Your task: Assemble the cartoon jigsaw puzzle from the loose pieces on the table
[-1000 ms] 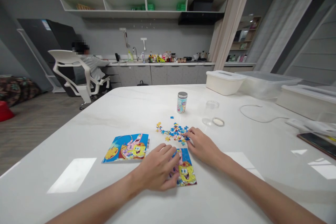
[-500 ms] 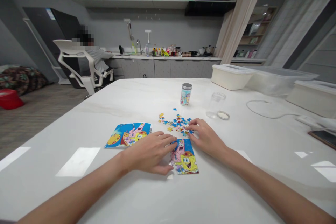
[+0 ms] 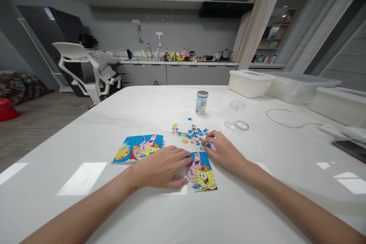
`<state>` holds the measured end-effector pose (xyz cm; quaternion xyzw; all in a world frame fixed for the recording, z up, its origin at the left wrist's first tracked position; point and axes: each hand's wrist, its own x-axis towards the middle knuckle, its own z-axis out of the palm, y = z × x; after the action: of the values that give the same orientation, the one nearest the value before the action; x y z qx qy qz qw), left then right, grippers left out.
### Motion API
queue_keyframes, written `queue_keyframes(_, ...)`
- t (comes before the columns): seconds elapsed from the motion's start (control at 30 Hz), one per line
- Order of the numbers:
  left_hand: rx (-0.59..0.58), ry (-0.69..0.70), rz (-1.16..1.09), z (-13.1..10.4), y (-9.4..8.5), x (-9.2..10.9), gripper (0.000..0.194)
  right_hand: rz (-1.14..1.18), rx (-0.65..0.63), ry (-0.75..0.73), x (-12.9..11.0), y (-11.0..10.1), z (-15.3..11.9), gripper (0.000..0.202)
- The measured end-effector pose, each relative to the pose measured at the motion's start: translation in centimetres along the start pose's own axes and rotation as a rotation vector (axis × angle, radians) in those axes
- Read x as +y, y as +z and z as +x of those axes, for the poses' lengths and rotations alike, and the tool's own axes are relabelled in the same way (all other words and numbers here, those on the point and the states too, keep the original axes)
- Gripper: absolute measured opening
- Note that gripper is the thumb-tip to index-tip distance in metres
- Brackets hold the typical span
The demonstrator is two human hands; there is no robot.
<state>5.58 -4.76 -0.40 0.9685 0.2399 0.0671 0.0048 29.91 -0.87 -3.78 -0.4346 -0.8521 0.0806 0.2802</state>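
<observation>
A partly joined jigsaw puzzle [image 3: 204,173], showing a pink and a yellow cartoon figure on blue, lies flat before me. My left hand [image 3: 166,166] rests palm down at its left side, fingers stretched over the upper left edge and thumb apart. Just above the puzzle's top edge, my right hand [image 3: 221,148] pinches at a small puzzle piece, mostly hidden by the fingertips. Loose puzzle pieces [image 3: 196,131] are scattered beyond both hands. Left of them lies a picture sheet [image 3: 137,146] with the same figures, partly behind my left hand.
A printed tin [image 3: 201,103] with a silver lid stands behind the pieces. To its right are a clear jar [image 3: 235,114] and a ring-shaped lid [image 3: 242,125]. Plastic boxes [image 3: 250,84], a cable [image 3: 281,125] and a phone [image 3: 350,150] lie farther right. A person sits beyond the table, left.
My right fingertips have dipped slightly toward the loose pieces and drawn closer together. My left hand stays by the puzzle. The whole view has shifted a little.
</observation>
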Motion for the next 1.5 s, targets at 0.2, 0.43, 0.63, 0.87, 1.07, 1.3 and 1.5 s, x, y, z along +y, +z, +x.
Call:
queue_keyframes(0.2, 0.007, 0.000, -0.005, 0.0, 0.0, 0.0, 0.035, 0.017, -0.004, 0.024, -0.1, -0.2, 0.0, 0.011)
queue_keyframes(0.43, -0.008, -0.010, 0.054, 0.1, -0.1, 0.1, 0.031, 0.024, 0.006, 0.030, -0.2, -0.2, 0.0, 0.011)
queue_keyframes(0.63, 0.012, -0.002, 0.052, 0.0, 0.0, 0.2, 0.031, 0.027, 0.009, 0.045, -0.3, -0.3, 0.1, 0.012)
queue_keyframes(0.87, 0.014, 0.006, 0.047, 0.1, -0.1, 0.2, 0.027, 0.035, 0.000, 0.054, -0.6, -0.5, 0.3, 0.010)
queue_keyframes(1.07, -0.020, -0.004, 0.028, 0.1, -0.6, 0.4, 0.029, 0.092, 0.015, 0.060, -1.2, -0.9, 0.4, 0.010)
queue_keyframes(1.3, 0.312, -0.288, -0.129, 0.7, 1.0, 0.5, 0.021, 0.559, -0.078, 0.217, -2.6, -1.1, 0.7, 0.006)
queue_keyframes(1.5, 0.449, -0.425, -0.559, 1.4, 0.9, 0.9, 0.010, 1.072, -0.290, 0.397, -4.1, -1.0, 0.6, 0.019)
